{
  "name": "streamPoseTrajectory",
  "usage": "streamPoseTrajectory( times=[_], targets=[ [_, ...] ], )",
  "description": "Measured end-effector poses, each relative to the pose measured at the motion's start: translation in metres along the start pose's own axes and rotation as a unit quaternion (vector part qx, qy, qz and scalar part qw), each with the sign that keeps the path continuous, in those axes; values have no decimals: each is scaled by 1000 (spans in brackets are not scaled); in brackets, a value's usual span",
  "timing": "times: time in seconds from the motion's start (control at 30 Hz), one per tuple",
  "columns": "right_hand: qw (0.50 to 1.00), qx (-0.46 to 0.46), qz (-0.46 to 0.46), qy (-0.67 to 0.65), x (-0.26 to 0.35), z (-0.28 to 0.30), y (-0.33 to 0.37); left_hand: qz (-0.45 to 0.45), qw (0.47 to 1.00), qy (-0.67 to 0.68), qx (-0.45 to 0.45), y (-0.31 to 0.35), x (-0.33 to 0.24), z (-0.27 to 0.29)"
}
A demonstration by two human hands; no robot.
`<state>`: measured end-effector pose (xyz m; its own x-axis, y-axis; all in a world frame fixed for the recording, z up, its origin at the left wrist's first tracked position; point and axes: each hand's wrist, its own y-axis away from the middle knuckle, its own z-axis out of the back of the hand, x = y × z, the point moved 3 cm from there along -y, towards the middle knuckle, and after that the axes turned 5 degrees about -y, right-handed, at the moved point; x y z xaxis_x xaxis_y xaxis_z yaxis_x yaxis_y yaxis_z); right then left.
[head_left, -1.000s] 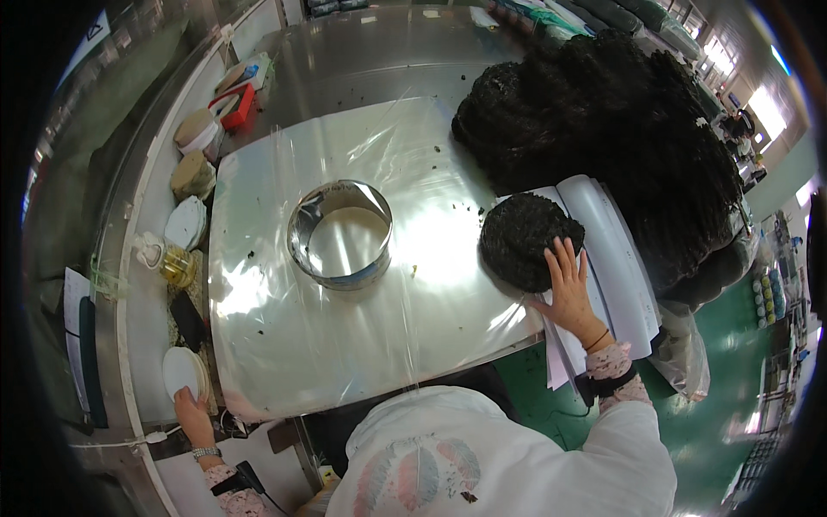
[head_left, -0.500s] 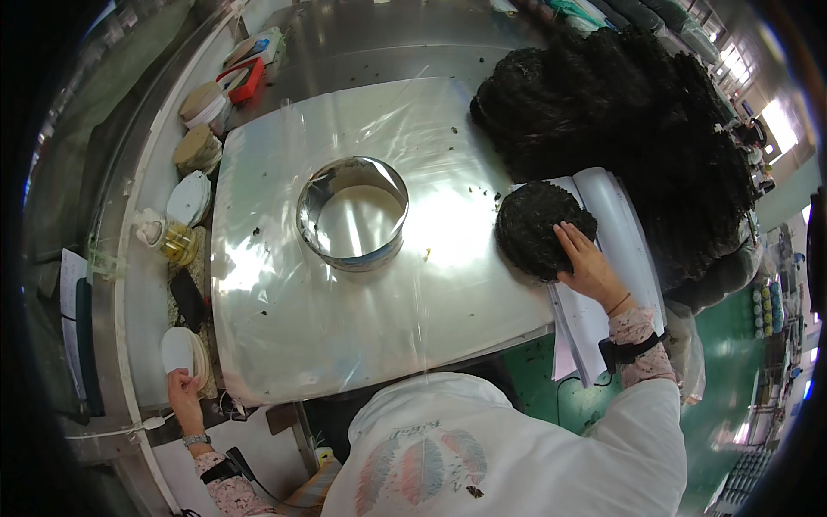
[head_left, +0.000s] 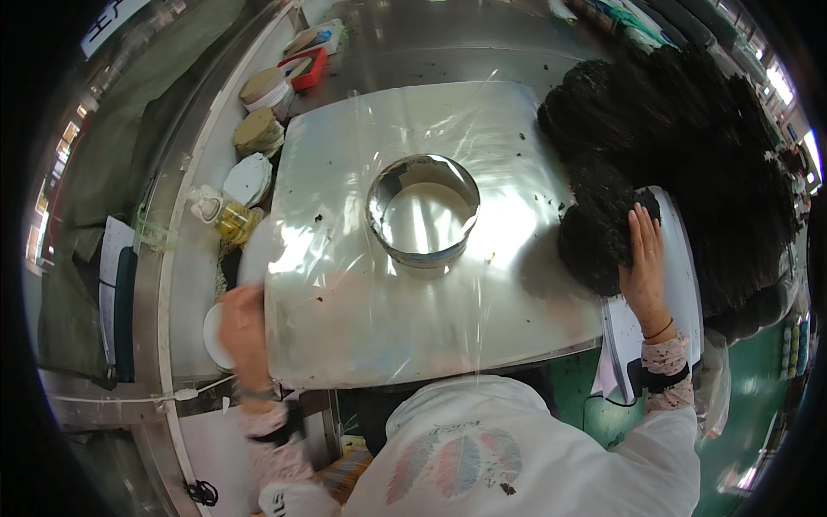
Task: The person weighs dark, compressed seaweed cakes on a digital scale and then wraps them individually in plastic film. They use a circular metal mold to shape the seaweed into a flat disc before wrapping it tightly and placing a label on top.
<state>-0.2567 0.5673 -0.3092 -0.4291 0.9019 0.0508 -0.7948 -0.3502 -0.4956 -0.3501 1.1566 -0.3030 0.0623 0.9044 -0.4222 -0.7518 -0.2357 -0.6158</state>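
My left hand (head_left: 243, 332), smeared by motion, is raised beside the stack of white round discs (head_left: 214, 336) at the left. A pale blurred sheet (head_left: 257, 254), apparently one such disc, extends from its fingers and covers what lies behind. My right hand (head_left: 646, 267) lies with fingers stretched on a black round cake (head_left: 594, 250) that looks like dried seaweed. This cake overhangs the right edge of the clear-covered work surface (head_left: 388, 336). A shiny metal ring (head_left: 422, 250) stands in the middle of that surface, apart from both hands.
A big black heap (head_left: 689, 164) fills the far right, beside white papers (head_left: 685, 284). Along the left ledge stand a yellow-filled bottle (head_left: 228, 215), a white stack (head_left: 248, 179), tan stacks (head_left: 258, 132) and a red box (head_left: 307, 71). Dark flakes dot the surface.
My left hand has moved up and right from the white stack, with the pale sheet at its fingers. My right hand has shifted with the black cake toward the heap. The view has swung left.
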Motion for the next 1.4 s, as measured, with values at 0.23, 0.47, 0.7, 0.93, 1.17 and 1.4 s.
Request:
streamPoseTrajectory(
  times=[0.23, 0.47, 0.7, 0.93, 1.17, 1.4],
  targets=[
    [985, -42, 144, -88, 84, -19, -80, -301, 943, 11, 142, -21, -111, -171],
    [961, -23, 236, -140, 156, -85, -141, -264, 947, 36, 179, -18, -122, -171],
    [905, 200, 314, -205, 169, -112, -133, -92, 970, 159, 158, -50, -108, -131],
    [893, 347, 165, -236, 157, -152, -214, -154, 891, -77, 421, -95, -104, -208],
    [894, 355, 265, -60, 172, -241, -188, -158, 799, -224, 534, -68, -89, -287],
    [865, 428, 251, -73, 178, -253, -197, -155, 769, -257, 565, -61, -78, -311]
  ],
)
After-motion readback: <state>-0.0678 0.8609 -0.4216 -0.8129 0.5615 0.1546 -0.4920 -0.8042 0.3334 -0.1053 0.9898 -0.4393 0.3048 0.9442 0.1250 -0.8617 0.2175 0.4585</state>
